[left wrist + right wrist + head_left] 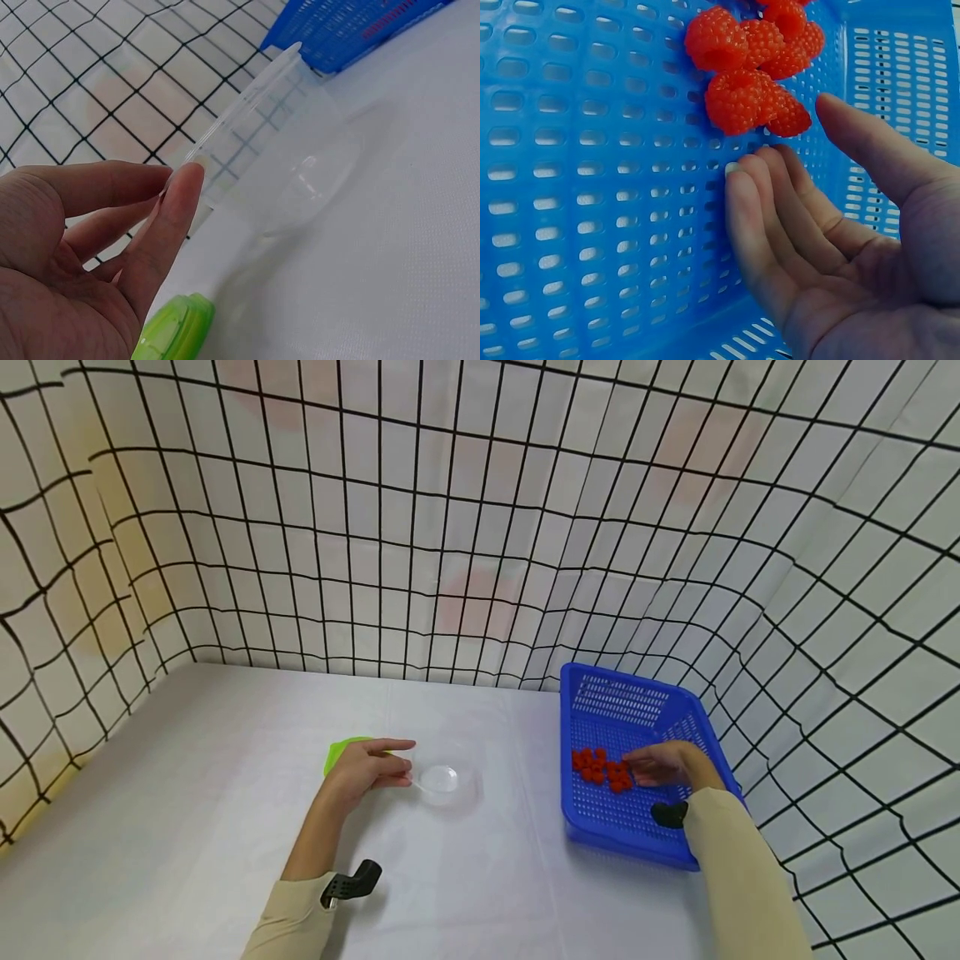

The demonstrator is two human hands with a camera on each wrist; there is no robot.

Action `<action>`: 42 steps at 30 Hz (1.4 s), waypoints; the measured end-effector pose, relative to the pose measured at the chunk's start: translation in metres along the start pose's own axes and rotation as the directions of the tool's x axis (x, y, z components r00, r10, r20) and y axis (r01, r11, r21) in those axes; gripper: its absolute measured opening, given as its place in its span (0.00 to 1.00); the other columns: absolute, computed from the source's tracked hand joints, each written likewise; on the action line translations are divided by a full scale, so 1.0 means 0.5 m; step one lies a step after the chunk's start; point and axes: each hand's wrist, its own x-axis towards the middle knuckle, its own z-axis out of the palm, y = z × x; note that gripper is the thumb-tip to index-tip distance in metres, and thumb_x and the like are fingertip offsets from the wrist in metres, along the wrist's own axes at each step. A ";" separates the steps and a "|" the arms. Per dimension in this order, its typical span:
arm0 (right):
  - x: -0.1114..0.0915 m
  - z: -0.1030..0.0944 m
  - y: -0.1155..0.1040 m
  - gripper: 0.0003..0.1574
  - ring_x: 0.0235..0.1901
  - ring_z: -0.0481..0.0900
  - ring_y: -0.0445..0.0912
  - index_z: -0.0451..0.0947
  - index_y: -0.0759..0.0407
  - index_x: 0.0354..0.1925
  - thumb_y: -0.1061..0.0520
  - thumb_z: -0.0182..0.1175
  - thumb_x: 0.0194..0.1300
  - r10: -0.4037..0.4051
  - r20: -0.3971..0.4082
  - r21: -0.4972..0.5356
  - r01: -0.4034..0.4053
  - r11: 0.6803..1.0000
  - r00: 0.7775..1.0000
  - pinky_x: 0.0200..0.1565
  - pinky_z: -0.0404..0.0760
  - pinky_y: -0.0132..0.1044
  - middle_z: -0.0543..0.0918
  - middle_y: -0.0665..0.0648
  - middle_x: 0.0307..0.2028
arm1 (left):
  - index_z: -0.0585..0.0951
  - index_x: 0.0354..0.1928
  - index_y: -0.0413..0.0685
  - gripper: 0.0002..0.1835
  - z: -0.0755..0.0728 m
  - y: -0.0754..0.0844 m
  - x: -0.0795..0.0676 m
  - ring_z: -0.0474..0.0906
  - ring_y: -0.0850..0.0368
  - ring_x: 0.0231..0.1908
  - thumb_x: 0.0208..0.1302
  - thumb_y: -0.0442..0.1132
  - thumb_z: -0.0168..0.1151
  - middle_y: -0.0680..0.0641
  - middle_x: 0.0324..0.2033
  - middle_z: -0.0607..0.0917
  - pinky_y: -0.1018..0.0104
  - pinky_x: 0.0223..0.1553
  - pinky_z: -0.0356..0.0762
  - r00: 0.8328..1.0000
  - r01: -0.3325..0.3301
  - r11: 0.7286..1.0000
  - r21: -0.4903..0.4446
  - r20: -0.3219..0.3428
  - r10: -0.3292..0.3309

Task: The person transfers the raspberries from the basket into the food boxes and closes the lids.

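Note:
My left hand (365, 768) pinches the rim of a clear plastic tub (259, 142) between thumb and fingers. The tub stands on the white table with its mouth facing up. Inside the blue basket (611, 835), my right hand (840, 255) reaches toward red raspberries (739, 101), its fingers bent loosely and the thumb held apart. Its fingertips are right beside the nearest berries, and nothing shows in the palm. Several raspberries lie clustered on the basket's perforated floor. A bright green lid-like piece (176, 330) lies by the left hand, which partly covers it in the head view.
A black wire grid (450, 543) backed by white cloth rises behind the table and along both sides. The basket stands at the right, close to the grid. White cloth (465, 877) covers the tabletop.

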 end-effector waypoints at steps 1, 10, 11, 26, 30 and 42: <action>0.001 0.000 0.001 0.25 0.42 0.86 0.47 0.77 0.69 0.62 0.54 0.56 0.77 0.002 0.003 0.001 -0.002 1.000 1.000 0.53 0.87 0.42 0.86 0.59 0.46 | 0.78 0.63 0.32 0.25 0.000 -0.001 0.001 0.88 0.57 0.27 0.63 0.29 0.67 0.34 0.39 0.88 0.67 0.37 0.89 1.000 -0.003 1.000 -0.002 0.002 0.003; 0.004 0.005 -0.001 0.23 0.39 0.84 0.45 0.81 0.65 0.58 0.50 0.57 0.76 0.037 -0.005 -0.020 -0.037 0.999 0.999 0.51 0.87 0.38 0.86 0.55 0.40 | 0.78 0.63 0.32 0.25 0.000 -0.004 0.003 0.88 0.57 0.27 0.63 0.29 0.68 0.33 0.40 0.88 0.68 0.37 0.89 1.000 0.002 1.000 -0.002 0.002 -0.002; 0.004 0.006 -0.002 0.23 0.39 0.84 0.45 0.82 0.64 0.57 0.49 0.58 0.75 0.042 -0.009 -0.026 -0.042 0.999 0.999 0.50 0.87 0.37 0.86 0.54 0.39 | 0.78 0.63 0.32 0.25 0.000 -0.005 0.004 0.88 0.57 0.27 0.63 0.29 0.68 0.33 0.40 0.88 0.68 0.37 0.89 1.000 0.002 1.000 -0.002 0.003 -0.002; 0.001 0.002 0.001 0.21 0.38 0.84 0.46 0.82 0.67 0.54 0.52 0.57 0.74 0.044 -0.010 0.002 -0.044 0.999 0.999 0.49 0.87 0.39 0.87 0.55 0.37 | 0.79 0.62 0.32 0.25 0.003 -0.008 0.008 0.88 0.56 0.26 0.62 0.28 0.68 0.36 0.36 0.88 0.67 0.36 0.89 1.000 -0.002 1.000 -0.014 -0.001 0.002; -0.006 -0.005 -0.011 0.17 0.38 0.85 0.45 0.83 0.64 0.49 0.53 0.57 0.75 0.050 -0.005 0.035 -0.050 0.998 0.999 0.50 0.88 0.39 0.88 0.55 0.37 | 0.79 0.62 0.32 0.24 0.005 -0.004 0.007 0.88 0.56 0.26 0.62 0.28 0.67 0.33 0.38 0.88 0.67 0.36 0.89 1.000 0.001 1.000 -0.005 -0.006 -0.001; -0.043 -0.012 -0.095 0.23 0.45 0.85 0.47 0.79 0.67 0.59 0.51 0.56 0.76 -0.037 0.022 0.032 0.036 0.999 0.999 0.60 0.83 0.43 0.87 0.57 0.45 | 0.79 0.62 0.33 0.24 0.003 -0.002 0.006 0.88 0.56 0.27 0.63 0.29 0.67 0.31 0.42 0.87 0.67 0.36 0.89 1.000 0.009 1.000 0.015 -0.008 -0.009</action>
